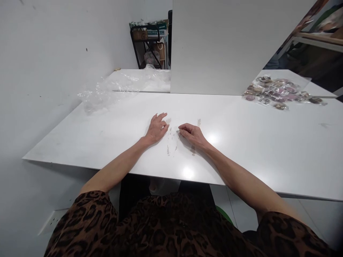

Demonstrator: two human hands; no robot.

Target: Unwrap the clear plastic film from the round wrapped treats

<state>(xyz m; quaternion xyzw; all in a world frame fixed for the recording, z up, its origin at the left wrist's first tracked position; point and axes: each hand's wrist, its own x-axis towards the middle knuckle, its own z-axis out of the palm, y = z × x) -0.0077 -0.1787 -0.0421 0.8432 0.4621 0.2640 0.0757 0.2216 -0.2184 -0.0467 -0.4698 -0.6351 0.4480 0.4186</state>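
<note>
My left hand [157, 129] is over the white table [120, 142]. Its thumb and index finger come together in a pinch while the other fingers stretch forward. Facing it, a short gap away, my right hand [193, 135] has its thumb and fingertips pressed together. Whatever either pinch holds is too small or too clear to make out. Greyish smudges [168, 150] mark the tabletop between and around the hands, with another brown-grey patch [193, 150] below my right wrist.
Crumpled clear plastic wrap [99, 94] lies at the back left. Several small clear-wrapped packets [284, 91] are heaped at the back right. An upright white panel [214, 46] stands along the table's rear edge. Behind it are a black shelf rack [146, 39] and, at left, a wall [53, 53].
</note>
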